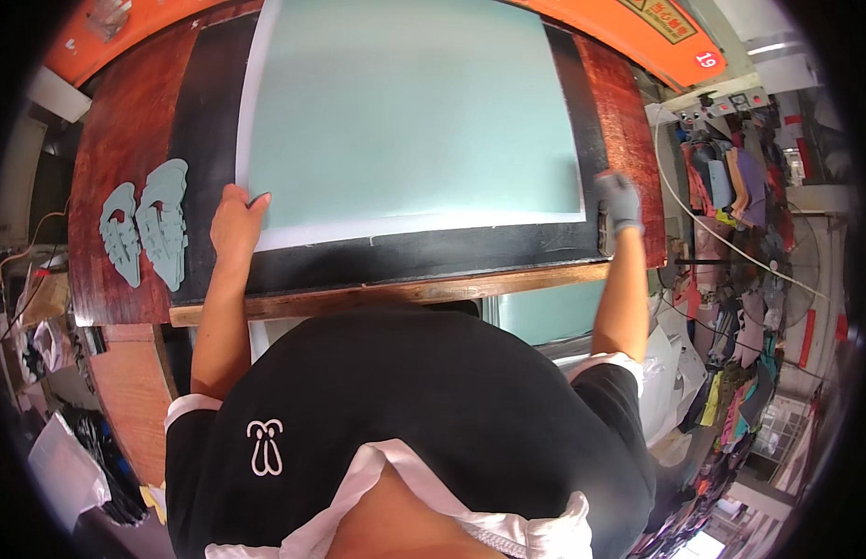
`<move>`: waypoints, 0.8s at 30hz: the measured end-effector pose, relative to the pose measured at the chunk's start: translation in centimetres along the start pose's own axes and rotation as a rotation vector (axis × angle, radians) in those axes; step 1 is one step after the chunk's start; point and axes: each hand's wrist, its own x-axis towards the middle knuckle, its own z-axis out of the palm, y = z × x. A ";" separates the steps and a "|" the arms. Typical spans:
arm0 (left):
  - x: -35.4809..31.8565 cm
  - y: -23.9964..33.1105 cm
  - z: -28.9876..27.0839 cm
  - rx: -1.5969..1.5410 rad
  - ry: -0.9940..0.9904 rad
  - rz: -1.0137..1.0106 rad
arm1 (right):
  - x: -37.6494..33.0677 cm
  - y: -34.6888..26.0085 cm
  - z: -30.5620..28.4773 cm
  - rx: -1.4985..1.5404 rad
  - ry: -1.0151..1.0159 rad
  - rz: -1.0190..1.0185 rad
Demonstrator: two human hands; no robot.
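Pale green sheet (419,121) w/ white border at 12 o'clock on blk board (405,261). L hand (235,224), ~9-10 o'clock, at sheet's left edge, thumb & index slightly apart, can't tell if pinching; gloved R hand (623,200), ~2 o'clock, fingers curled, contents unclear. Green cut-pc stack (167,228) ~9 o'clock, left of L hand.
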 end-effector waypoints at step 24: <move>-2.5 -3.2 0.6 -0.125 0.087 0.206 | -0.2 -2.0 5.7 -0.064 -0.131 0.112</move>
